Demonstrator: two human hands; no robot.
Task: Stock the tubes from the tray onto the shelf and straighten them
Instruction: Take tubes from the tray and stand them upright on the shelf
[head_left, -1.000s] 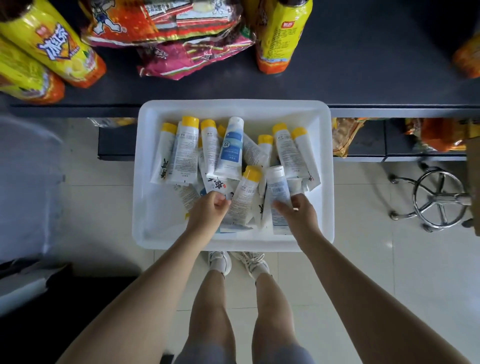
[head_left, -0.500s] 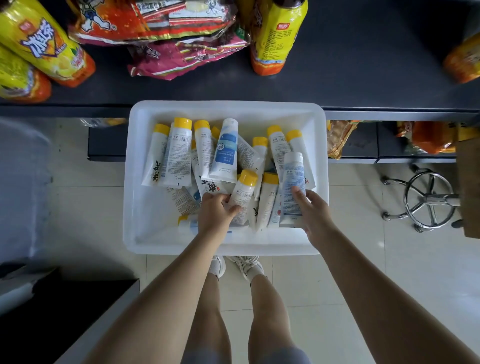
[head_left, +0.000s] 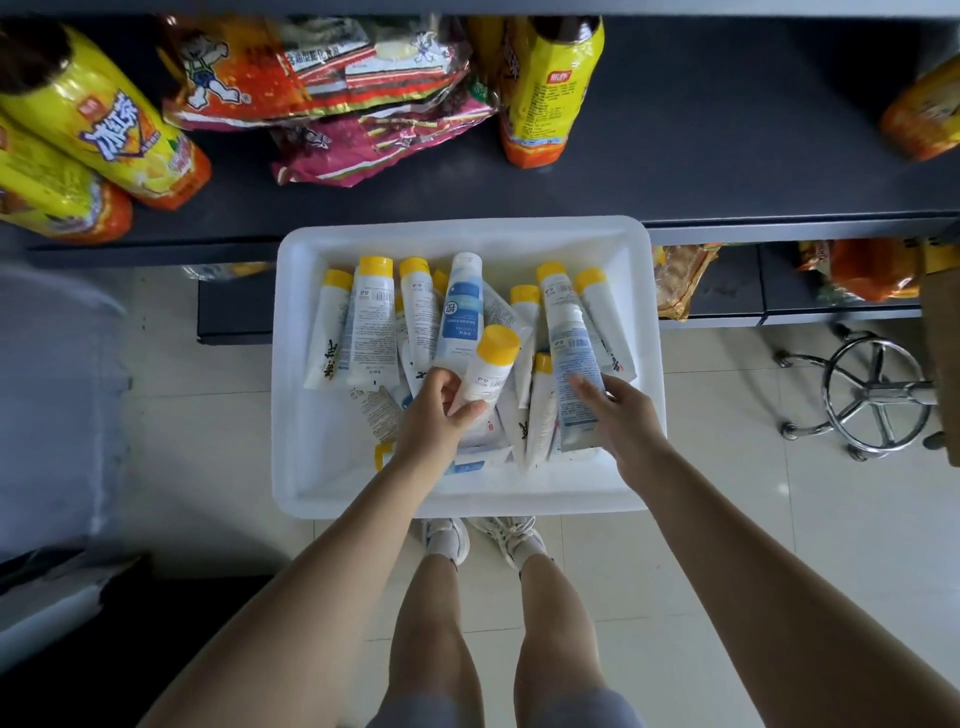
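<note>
Grips with the left hand (head_left: 434, 423) a white plastic tube with a yellow screw cap (head_left: 488, 371), fingers and thumb curled round its lower half, cap pointing up and away from the body. Pinches with the right hand (head_left: 626, 423) a white-and-pale-blue tube with a white cap (head_left: 574, 374), thumb across the printed face, fingers tucked behind, crimped end nearest the wrist. Holds both over the heap of loose tubes (head_left: 371, 322) in the white rectangular plastic tray (head_left: 470, 501), where most lie side by side with yellow caps toward the far wall and a few sit crosswise beneath. Stands with the tray directly ahead, its far rim at the front edge of the dark grey shelf (head_left: 701, 156); cannot tell what carries the tray. Faces, on that shelf, yellow-and-orange labelled drink bottles (head_left: 545, 88) at left and centre, with crinkled red and magenta snack bags (head_left: 322, 78) lying between them. Looks down past the tray to pale floor tiles (head_left: 753, 519), white sneakers (head_left: 447, 540) and, off to the right, the chrome spoked base of a stool (head_left: 878, 397).
</note>
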